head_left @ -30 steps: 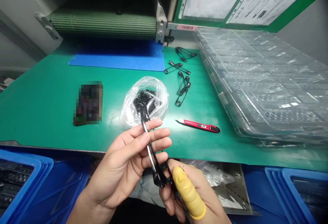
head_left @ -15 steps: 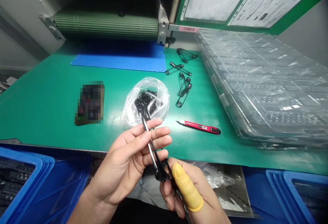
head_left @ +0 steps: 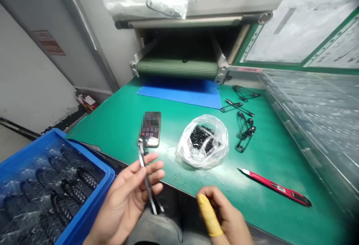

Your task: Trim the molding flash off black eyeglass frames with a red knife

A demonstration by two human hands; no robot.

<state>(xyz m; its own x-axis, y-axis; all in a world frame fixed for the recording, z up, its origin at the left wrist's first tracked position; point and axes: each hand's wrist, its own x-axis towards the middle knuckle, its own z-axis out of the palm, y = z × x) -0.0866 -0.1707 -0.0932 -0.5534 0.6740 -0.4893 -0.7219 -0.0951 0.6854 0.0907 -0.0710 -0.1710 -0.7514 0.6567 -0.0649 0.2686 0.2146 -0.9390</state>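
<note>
Logged from my remote feed: left hand (head_left: pixel 123 196), fingers closed around black safety pin (head_left: pixel 146 177); right hand (head_left: pixel 221 215), yellow finger cot (head_left: pixel 209 215), fingers half-curled, holding nothing

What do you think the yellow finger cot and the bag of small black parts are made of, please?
The yellow finger cot looks like thin matte latex or similar rubber, stretched snugly with a rolled rim. The bag looks like thin clear polyethylene, glossy and crinkled, though the exact plastic can't be confirmed.
</note>
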